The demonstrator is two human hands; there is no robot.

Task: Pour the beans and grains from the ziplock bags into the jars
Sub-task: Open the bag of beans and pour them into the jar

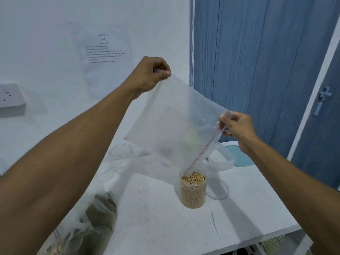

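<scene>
A clear ziplock bag (176,122) with a red zip strip hangs tilted over the table, and it looks empty. My left hand (150,74) pinches its raised bottom corner. My right hand (237,126) pinches the zip edge at the upper end. The bag's lower mouth corner dips into an open clear jar (193,190) filled to the rim with pale yellow beans. An empty clear jar (122,156) stands behind and to the left. Below my left forearm lie more bags (92,227) holding green and pale grains.
A clear lid (219,190) lies beside the filled jar on the white table (165,227). A clear container (222,159) and a teal lid (239,156) sit at the back right. The table's front edge runs at lower right. A wall socket (10,95) is left, a blue door right.
</scene>
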